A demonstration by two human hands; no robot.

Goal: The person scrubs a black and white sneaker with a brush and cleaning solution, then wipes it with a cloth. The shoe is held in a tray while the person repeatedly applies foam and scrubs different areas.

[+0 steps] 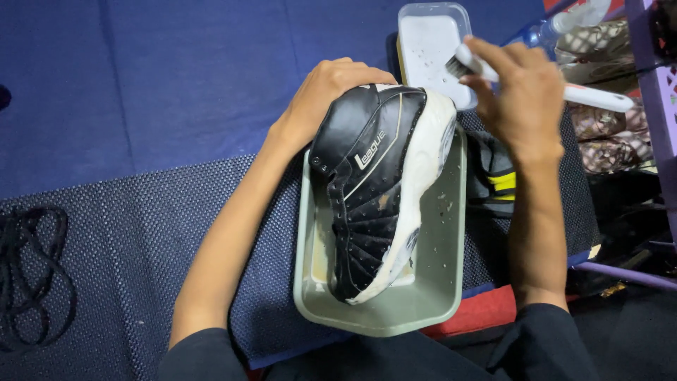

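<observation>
A black high-top shoe with a white sole [374,190] lies on its side in a grey-green plastic tray [444,282]. My left hand [324,95] grips the shoe's heel end and holds it steady. My right hand [518,88] is closed around a white-handled brush [599,97]; its bristles [460,67] hover over the edge of a clear tub of white liquid [430,49], just above the shoe's sole.
The tray rests on a dark dotted mat [127,233] over blue fabric. Black laces [32,275] lie at the far left. A black and yellow item [493,180] sits right of the tray. A spray bottle [564,25] and patterned fabric [606,134] are at the upper right.
</observation>
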